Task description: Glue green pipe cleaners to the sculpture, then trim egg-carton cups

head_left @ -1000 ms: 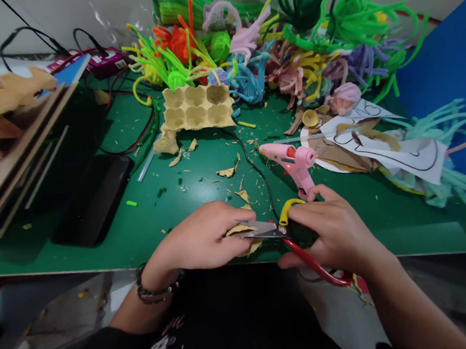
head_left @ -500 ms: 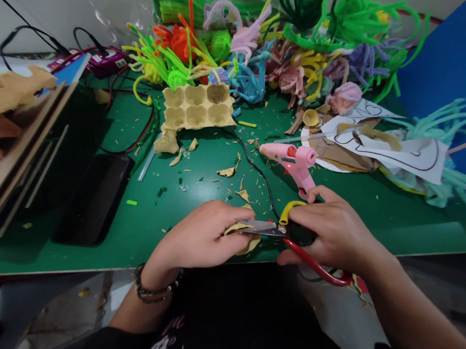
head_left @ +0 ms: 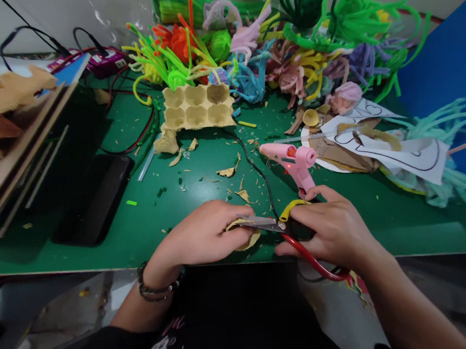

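Observation:
My left hand [head_left: 209,233] pinches a small tan carton piece [head_left: 251,241] near the table's front edge, partly hidden by the fingers. In my right hand [head_left: 334,228] are the scissors [head_left: 314,262], with one red and one yellow handle. Their blades lie across the carton piece, close to my left fingertips. Just beyond my right hand stands a pink glue gun [head_left: 292,162] with a black cord. Further back is a tan egg carton [head_left: 199,107] with torn edges, and small tan scraps [head_left: 227,172] lie between it and my hands.
A black phone [head_left: 93,199] lies at left beside stacked boards [head_left: 25,153]. Colourful pipe-cleaner bundles [head_left: 246,39] fill the back. Paper cutouts [head_left: 391,140] and a pale teal bundle [head_left: 449,152] are at right, near a blue board [head_left: 442,66].
The scissors and my right hand have shifted slightly up and left. The carton piece has turned a little in my left hand, and more of it shows below the blades.

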A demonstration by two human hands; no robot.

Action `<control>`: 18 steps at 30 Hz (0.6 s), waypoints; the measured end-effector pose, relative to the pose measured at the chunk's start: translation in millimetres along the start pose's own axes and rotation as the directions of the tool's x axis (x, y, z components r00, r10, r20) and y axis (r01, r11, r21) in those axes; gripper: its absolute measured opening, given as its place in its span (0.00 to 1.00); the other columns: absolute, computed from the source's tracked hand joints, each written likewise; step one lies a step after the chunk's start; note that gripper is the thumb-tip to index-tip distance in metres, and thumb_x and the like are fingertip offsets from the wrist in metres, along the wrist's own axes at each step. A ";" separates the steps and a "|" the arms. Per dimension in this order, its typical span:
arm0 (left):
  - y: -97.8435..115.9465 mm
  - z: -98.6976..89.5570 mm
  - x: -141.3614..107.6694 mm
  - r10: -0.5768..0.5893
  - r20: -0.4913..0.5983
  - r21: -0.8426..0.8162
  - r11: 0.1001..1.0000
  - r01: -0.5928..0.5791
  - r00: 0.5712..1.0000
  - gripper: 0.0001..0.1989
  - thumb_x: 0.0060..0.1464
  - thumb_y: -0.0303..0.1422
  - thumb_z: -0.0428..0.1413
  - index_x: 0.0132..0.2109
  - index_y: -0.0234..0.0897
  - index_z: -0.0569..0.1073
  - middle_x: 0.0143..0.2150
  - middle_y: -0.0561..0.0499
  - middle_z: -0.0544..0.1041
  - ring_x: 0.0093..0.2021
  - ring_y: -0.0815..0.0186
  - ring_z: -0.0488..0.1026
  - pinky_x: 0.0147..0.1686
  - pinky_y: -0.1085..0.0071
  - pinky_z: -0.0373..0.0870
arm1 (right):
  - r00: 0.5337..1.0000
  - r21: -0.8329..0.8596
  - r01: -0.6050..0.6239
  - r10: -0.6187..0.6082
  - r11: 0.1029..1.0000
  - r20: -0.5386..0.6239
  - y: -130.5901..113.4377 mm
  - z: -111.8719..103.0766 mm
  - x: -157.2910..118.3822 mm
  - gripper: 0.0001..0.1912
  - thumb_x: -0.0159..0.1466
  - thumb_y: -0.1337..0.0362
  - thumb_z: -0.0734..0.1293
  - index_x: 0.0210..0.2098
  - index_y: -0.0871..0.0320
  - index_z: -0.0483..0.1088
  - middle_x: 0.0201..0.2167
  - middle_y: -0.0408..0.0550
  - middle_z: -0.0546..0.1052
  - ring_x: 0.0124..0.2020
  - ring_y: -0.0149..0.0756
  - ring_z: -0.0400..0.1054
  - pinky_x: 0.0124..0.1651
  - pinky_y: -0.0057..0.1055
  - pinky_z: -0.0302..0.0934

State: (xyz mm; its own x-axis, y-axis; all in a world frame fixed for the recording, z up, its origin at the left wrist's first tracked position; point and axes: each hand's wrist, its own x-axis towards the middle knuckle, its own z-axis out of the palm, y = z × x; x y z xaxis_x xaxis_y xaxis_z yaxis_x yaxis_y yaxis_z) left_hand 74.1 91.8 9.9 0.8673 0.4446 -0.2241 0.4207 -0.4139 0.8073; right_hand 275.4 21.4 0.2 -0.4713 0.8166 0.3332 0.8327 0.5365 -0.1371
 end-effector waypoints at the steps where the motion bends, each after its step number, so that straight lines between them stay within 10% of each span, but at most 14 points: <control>1: -0.4 0.0 0.0 -0.008 0.001 -0.009 1.000 0.008 1.000 0.08 0.49 0.26 0.44 0.24 0.35 0.62 0.19 0.58 0.60 0.21 0.74 0.58 0.23 0.78 0.53 | 1.000 -0.008 -0.001 0.001 1.000 -0.003 0.3 0.8 -0.6 0.27 0.59 0.43 0.55 0.18 0.58 0.64 0.12 0.39 0.66 0.14 0.26 0.56 0.37 0.29 0.55; 8: -3.5 2.8 -3.4 -0.013 -0.115 -0.173 0.985 -0.007 0.993 0.12 0.52 0.36 0.50 0.44 0.38 0.63 0.31 0.56 0.68 0.28 0.71 0.63 0.27 0.77 0.60 | 0.989 0.010 -0.140 0.140 0.990 -0.043 1.2 7.1 -4.3 0.29 0.58 0.41 0.55 0.15 0.58 0.64 0.11 0.39 0.64 0.15 0.26 0.55 0.33 0.27 0.57; 18: -7.9 4.5 -3.4 0.046 -0.105 -0.216 0.974 -0.068 0.993 0.17 0.49 0.45 0.53 0.40 0.37 0.65 0.28 0.56 0.65 0.27 0.71 0.60 0.26 0.77 0.58 | 0.970 0.038 -0.233 0.235 0.972 -0.057 -4.8 10.8 -5.7 0.32 0.57 0.39 0.53 0.13 0.58 0.62 0.10 0.41 0.61 0.16 0.27 0.57 0.22 0.24 0.50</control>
State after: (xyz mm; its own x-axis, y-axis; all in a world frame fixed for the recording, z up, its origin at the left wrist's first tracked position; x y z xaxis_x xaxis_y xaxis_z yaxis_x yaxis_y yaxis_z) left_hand 69.0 90.0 1.8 0.8531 0.5058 -0.1281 0.2933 -0.2620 0.9194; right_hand 270.9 16.5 -11.0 -0.2455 0.9063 0.3440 0.9078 0.3394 -0.2463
